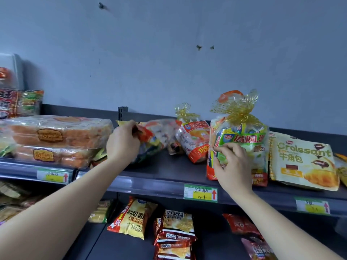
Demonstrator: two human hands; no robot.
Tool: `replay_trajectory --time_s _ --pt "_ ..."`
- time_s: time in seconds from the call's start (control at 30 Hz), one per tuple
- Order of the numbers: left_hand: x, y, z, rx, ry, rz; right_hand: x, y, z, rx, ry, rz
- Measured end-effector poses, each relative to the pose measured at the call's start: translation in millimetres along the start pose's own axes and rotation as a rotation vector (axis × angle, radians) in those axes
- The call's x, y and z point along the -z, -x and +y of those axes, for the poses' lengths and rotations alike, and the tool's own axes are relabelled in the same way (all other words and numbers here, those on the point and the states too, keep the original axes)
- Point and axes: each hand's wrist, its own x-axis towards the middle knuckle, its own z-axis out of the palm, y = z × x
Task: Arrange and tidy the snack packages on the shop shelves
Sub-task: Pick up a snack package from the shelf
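Croissant bag (302,162) at right; my left hand (122,141) pinches the clear bag (159,132), my right hand (232,166) grips the gold-tied pack (242,136).

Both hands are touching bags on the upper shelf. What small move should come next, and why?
Probably the left hand should raise the clear bag it grips and stand it upright. That bag lies on its side on the shelf, while the green-labelled bag with the gold ribbon, held by the right hand, stands upright.
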Motion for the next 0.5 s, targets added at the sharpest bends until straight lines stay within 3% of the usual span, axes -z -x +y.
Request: replay_trajectory --time_s 0.27,0.33,0.43,0.5 --pt "33 -17 13 0.287 0.668 0.160 -4 3 -31 -0.092 -0.167 -0.065" --pt "37 -15 14 0.329 0.875 0.120 0 -3 -48 -0.368 -0.432 -0.165" --pt "52 -14 14 0.371 1.225 0.017 3 -15 -67 -1.003 -0.954 -0.468" --pt "61 -16 9 0.342 1.450 -0.100 4 -19 -72 -1.173 -1.113 -0.710"
